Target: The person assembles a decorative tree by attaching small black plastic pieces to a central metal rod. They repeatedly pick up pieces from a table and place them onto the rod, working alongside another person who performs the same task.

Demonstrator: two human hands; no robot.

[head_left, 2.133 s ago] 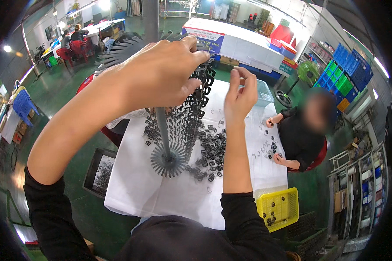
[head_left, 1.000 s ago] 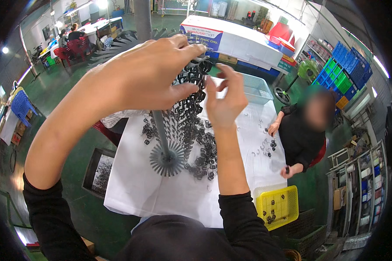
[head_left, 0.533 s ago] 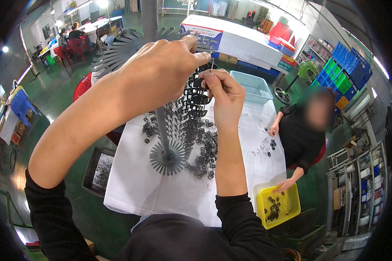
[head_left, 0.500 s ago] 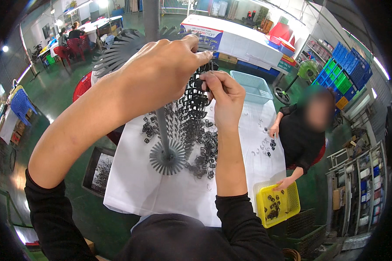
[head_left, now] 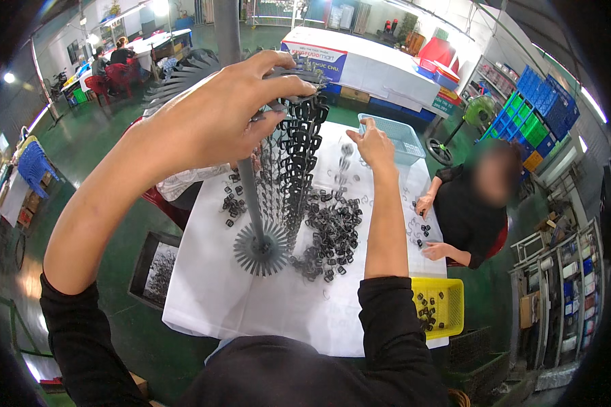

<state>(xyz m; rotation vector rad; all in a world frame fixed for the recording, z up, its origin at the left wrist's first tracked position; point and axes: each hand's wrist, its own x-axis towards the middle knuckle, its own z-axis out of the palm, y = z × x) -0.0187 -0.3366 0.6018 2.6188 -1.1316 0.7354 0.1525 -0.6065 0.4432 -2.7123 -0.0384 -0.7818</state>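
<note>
A grey pole stand (head_left: 249, 197) rises from the white-covered table, with a toothed disc (head_left: 259, 247) low down and a wider toothed disc (head_left: 183, 80) at the top. Rows of small black square clips (head_left: 300, 156) hang below the upper disc. My left hand (head_left: 234, 108) reaches across the pole, fingers apart and curved at this disc's right edge. To the right, my right hand (head_left: 375, 146) is off the rack with thumb and finger apart. A blurred strand of small pieces (head_left: 344, 163) shows in the air beside it, above a pile of clips (head_left: 332, 227).
A light-blue basket (head_left: 400, 139) sits on the table (head_left: 210, 298) at the far right, a yellow basket (head_left: 455, 312) with clips near right. A co-worker (head_left: 472, 210) sorts pieces on the right. Partly behind the pole is a patterned sleeve (head_left: 190, 180). A dark tray (head_left: 142, 271) lies left.
My right hand has left the hanging clips and moved right, its fingers opening. My left fingers have spread. The co-worker's hand has moved from the yellow basket to the table.
</note>
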